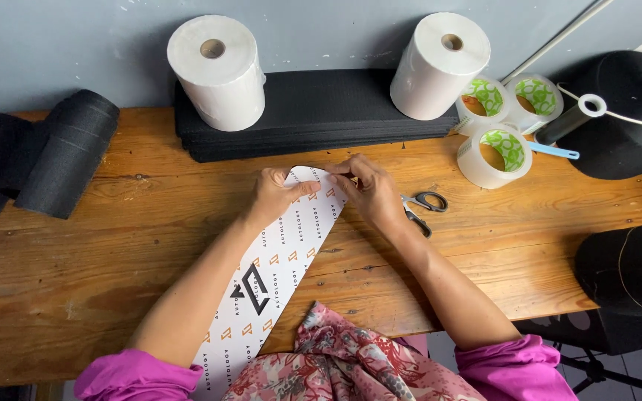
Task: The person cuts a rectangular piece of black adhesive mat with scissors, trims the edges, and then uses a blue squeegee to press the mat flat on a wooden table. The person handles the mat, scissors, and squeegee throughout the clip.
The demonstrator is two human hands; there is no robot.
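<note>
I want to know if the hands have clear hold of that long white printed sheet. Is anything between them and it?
Nothing visible. The left hand and right hand both rest directly on the rounded far end of the white printed sheet. The scissors lie beside the right hand, off the sheet.

White sheet (280, 275) with orange and black marks; brown wooden counter (113, 252); white rolls (217, 70); black foam (313, 111); green-patterned tape cores (493, 152); pink sleeves (514, 367).

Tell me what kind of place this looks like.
Probably a small craft or packing workshop. On the wooden workbench sit rolls of clear tape, rolls of black webbing, white paper rolls and scissors, while both hands press a long printed white sheet.
</note>
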